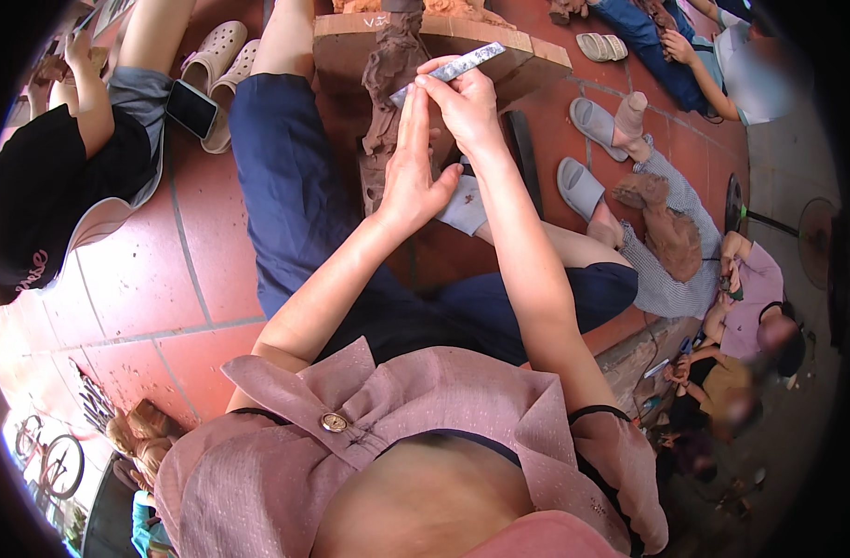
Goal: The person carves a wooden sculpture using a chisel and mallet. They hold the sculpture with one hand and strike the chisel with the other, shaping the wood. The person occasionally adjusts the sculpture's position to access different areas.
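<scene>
While the right hand (467,110) pinches the grey strip (477,61), the left hand (410,186), unclenched, touches its lower end, apparently steadying it beside the carving (380,132).

the strip (471,62) is grey, flat and long, with dark spots. it slants, its low left end right by the carving (384,119). the carving is brown, tall and bumpy.
</scene>
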The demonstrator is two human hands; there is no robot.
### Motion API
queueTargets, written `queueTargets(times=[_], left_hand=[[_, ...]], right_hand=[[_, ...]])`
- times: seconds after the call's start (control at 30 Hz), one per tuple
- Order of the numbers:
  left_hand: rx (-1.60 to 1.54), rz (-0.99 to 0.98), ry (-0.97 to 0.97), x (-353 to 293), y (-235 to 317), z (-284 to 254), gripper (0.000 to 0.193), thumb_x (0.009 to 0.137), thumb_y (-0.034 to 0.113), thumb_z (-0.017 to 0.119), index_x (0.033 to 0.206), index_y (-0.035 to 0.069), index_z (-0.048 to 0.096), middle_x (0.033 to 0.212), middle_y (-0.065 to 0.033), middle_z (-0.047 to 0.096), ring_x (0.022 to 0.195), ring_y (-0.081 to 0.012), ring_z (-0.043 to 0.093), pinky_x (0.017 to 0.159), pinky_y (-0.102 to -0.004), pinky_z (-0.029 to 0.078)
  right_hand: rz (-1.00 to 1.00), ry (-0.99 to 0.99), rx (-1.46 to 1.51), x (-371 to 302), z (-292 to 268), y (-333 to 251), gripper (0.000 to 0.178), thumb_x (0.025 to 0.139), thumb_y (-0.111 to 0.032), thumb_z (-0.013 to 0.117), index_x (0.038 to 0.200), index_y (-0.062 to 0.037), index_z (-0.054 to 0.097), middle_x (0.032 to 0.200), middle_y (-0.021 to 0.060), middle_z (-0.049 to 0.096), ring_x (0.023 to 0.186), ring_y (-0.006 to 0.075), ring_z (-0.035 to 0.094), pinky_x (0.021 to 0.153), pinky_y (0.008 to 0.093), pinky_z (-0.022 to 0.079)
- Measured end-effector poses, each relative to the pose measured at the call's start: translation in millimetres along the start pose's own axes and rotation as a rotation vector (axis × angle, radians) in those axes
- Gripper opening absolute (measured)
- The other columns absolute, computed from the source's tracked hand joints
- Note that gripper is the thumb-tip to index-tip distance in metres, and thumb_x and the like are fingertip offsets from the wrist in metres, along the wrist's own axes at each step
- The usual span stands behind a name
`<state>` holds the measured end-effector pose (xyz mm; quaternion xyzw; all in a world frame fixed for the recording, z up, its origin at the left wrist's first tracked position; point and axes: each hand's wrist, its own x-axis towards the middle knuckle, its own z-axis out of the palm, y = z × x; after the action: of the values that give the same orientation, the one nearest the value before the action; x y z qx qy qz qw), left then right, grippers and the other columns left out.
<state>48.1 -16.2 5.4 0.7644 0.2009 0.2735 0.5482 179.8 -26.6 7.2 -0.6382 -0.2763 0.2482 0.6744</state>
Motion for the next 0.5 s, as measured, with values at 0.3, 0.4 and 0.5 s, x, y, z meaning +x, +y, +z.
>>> queueTargets(times=[0.3,0.4,0.5], left_hand=[[0.021,-0.195,-0.237,-20,5,-6,0.082,0.075,0.0,0.067,0.147,0.005,0.028,0.155,-0.0166,0.022,0.086,-0.0213,0.066,0.075,-0.0317,0.055],[0.016,-0.307,-0.23,-30,-11,-15,0.075,0.078,0.001,0.065,0.145,0.004,0.031,0.151,-0.0179,0.028,0.08,-0.019,0.068,0.07,-0.0294,0.056],[-0.032,-0.354,-0.268,-48,-7,-23,0.064,0.08,0.002,0.064,0.14,0.003,0.041,0.136,-0.0159,0.048,0.077,-0.0164,0.067,0.07,-0.0285,0.054]], right_hand=[[-0.078,0.254,0.095,-37,-31,-17,0.014,0.086,0.001,0.068,0.1,0.0001,0.066,0.082,0.0027,0.065,0.068,0.0062,0.061,0.061,0.0185,0.05],[0.006,0.268,0.102,-60,-49,-4,0.016,0.084,0.004,0.067,0.098,0.0009,0.062,0.083,0.0055,0.065,0.069,0.0098,0.064,0.063,0.0213,0.054],[0.054,0.225,0.09,-73,-47,-5,0.018,0.081,0.006,0.069,0.093,0.0002,0.057,0.081,0.0058,0.064,0.071,0.0108,0.064,0.064,0.0216,0.053]])
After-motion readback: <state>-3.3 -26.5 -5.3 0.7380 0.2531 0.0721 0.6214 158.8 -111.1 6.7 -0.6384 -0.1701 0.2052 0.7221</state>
